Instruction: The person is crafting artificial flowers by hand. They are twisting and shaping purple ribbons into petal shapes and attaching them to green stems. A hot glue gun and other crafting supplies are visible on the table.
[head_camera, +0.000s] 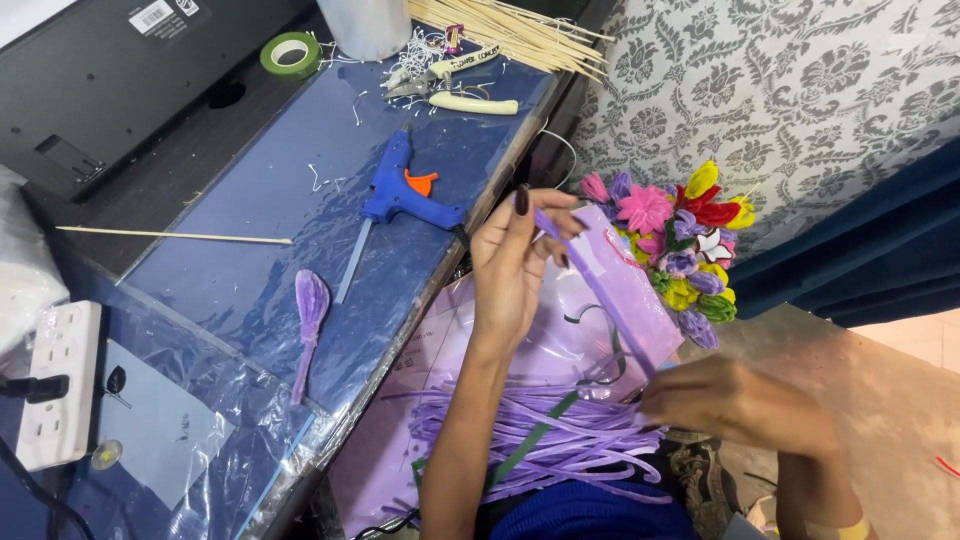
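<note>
Head view, looking down: the left hand (515, 265) is raised, palm toward the camera, with thumb and fingers pinched together on the upper end of a purple strip (598, 288). That strip runs taut and slanting down to the right hand (735, 405), whose fingers are closed round its lower end, knuckles up. Between and behind the two hands lies a lilac plastic bag (640, 300), partly see-through, with the strip stretched across its front. Below the hands a loose heap of purple strips (585, 445) spreads over the person's lap, and a green strip (535, 445) lies slanting among them. Just beyond the bag, on the floor near the patterned wall, stands a bunch of handmade flowers (685, 245) in pink, yellow, red, purple and green.

To the left of the left hand is a table (250, 260) covered in blue sheet and clear plastic. On it, nearest the hand, lies a blue glue gun (395, 190) with an orange trigger and a clear glue stick sticking out at the back. Further down the table lies a purple finished petal on a stem (310, 320). At the far end are pliers with pale handles (450, 90), a roll of green tape (290, 53) and a bundle of wooden skewers (520, 35); one single skewer (170, 236) lies apart, on the left. A white power strip (55, 385) sits at the near left edge
</note>
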